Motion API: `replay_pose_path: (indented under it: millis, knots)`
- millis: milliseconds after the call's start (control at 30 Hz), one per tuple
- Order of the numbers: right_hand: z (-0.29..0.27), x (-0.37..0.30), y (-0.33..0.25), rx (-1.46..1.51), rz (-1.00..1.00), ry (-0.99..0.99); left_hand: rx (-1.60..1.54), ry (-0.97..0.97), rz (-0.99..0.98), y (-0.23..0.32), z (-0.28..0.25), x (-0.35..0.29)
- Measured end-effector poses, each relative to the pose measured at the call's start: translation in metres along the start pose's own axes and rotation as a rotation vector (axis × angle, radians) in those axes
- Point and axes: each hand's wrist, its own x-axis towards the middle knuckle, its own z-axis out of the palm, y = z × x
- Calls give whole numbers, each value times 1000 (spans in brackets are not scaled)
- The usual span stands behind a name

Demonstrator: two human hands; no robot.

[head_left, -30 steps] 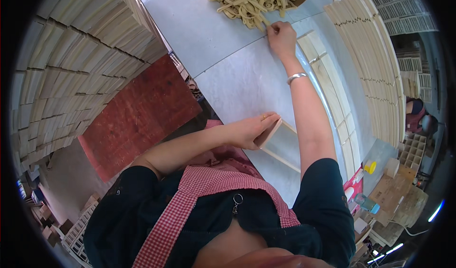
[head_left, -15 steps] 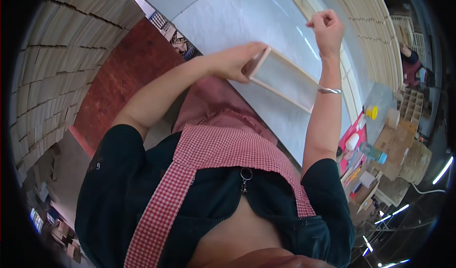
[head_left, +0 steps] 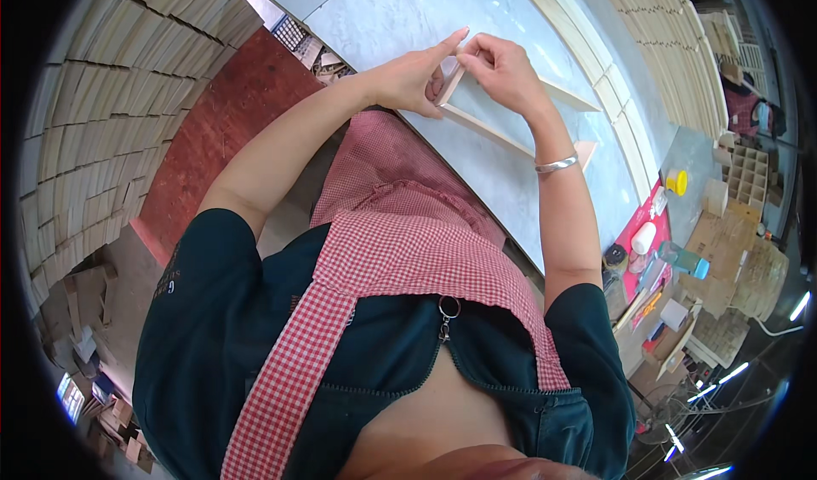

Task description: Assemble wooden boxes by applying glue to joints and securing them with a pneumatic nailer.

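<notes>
A slim, pale wooden frame (head_left: 487, 129) lies on the grey-white tabletop, set slantwise in front of me. At its right end, a short piece (head_left: 585, 154) stands apart from the tip of the far long side (head_left: 572, 95). My left hand (head_left: 417, 76) is closed around the frame's left end, thumb near the far corner and fingers low on the outside. My right hand (head_left: 504, 70) reaches over the frame, thumb and fingers pinched together at that far left corner. Whether something small sits in the pinch is hidden.
Pale wooden strips (head_left: 596, 67) line the table's far side. Wooden boards (head_left: 111, 105) are stacked at left beside a red-brown panel (head_left: 208, 127). A bottle (head_left: 683, 260), yellow tub (head_left: 677, 181) and divided wooden tray (head_left: 746, 176) stand at right. Another person (head_left: 749, 114) is at far right.
My right hand has come down and left from beyond the frame to its far left corner. The frame has shifted, and a gap now shows at its right end.
</notes>
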Motion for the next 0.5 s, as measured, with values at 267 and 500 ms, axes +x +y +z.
replay_pose_path:
  millis: [267,500]
  knots:
    - [19,-29,-31,-50,18,-84,116,112,201,-33,8,10]
    - [53,-63,-53,-288,45,40,422,257,275,-61,22,18]
